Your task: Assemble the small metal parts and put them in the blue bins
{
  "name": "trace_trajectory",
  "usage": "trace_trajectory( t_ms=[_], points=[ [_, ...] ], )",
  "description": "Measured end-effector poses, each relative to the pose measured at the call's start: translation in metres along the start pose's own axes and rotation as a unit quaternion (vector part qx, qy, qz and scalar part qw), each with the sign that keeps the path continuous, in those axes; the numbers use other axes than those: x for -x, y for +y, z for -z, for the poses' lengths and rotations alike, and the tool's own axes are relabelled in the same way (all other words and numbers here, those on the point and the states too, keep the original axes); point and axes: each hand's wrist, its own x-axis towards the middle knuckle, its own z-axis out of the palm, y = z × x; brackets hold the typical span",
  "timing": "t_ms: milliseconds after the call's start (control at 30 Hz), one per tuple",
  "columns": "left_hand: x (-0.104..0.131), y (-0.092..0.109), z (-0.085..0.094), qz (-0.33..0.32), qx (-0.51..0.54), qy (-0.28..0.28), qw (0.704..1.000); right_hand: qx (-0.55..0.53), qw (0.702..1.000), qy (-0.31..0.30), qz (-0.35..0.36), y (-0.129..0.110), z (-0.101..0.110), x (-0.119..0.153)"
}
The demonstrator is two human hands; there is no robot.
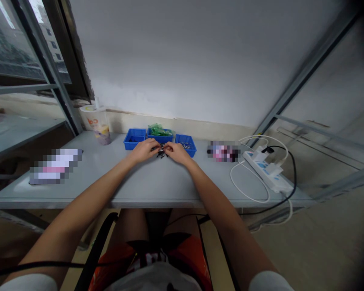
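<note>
My left hand [145, 150] and my right hand [177, 152] meet over the desk, fingertips pinched close together. Several small dark pieces [160, 153] lie at and just below the fingertips. What each hand grips is too small to name. Just beyond the hands stand three blue bins. Some dark bits lie in the left bin [131, 146]. Green plastic packets [158, 130] fill the middle bin [169, 138]. Small shiny metallic parts [186, 146] lie in the right bin [193, 152], partly behind my right hand.
A lidded drink cup [100, 131] stands at the back left of the grey desk [157, 188]. One blurred phone [56, 166] lies at left, another blurred phone-like item [223, 152] at right. A white power strip [268, 171] with plugs and looping cables occupies the right end.
</note>
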Motion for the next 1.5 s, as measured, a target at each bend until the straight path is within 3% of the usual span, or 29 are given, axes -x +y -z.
trace_trajectory(
  t_ms=[167,333,467,600,767,900,1067,1167,1267,1400,1500],
  points=[
    [0.000,-0.005,-0.003,0.023,-0.016,-0.019,0.999,-0.003,0.999,0.032,0.005,-0.004,0.002,0.001],
    [0.001,-0.005,-0.009,0.003,0.016,-0.053,0.998,-0.019,0.999,0.023,0.021,-0.013,0.000,0.003],
    [-0.001,-0.004,-0.007,0.001,0.009,-0.048,0.999,-0.021,0.999,0.021,0.016,-0.014,0.001,0.002],
    [0.000,-0.013,0.007,0.071,-0.078,0.020,0.994,0.007,1.000,0.004,-0.005,-0.006,0.001,0.002],
    [0.008,-0.035,0.027,0.217,-0.202,0.076,0.952,0.066,0.994,-0.088,-0.014,0.008,-0.005,0.001],
    [0.015,-0.046,0.031,0.300,-0.219,0.061,0.927,0.079,0.988,-0.128,-0.026,0.013,-0.007,0.001],
    [0.017,-0.049,0.025,0.322,-0.213,0.044,0.921,0.090,0.988,-0.123,-0.012,0.011,-0.007,0.001],
    [0.016,-0.047,0.024,0.314,-0.234,0.055,0.918,0.116,0.989,-0.092,0.004,0.010,-0.006,0.002],
    [0.012,-0.040,0.024,0.258,-0.239,0.042,0.935,0.175,0.981,-0.087,-0.005,0.012,-0.007,0.003],
    [0.005,-0.025,0.017,0.127,-0.189,-0.048,0.972,0.223,0.967,-0.125,-0.015,0.013,-0.007,0.004],
    [0.002,-0.014,0.007,0.055,-0.177,-0.104,0.977,0.234,0.962,-0.137,-0.015,0.011,-0.007,0.004]
  ],
)
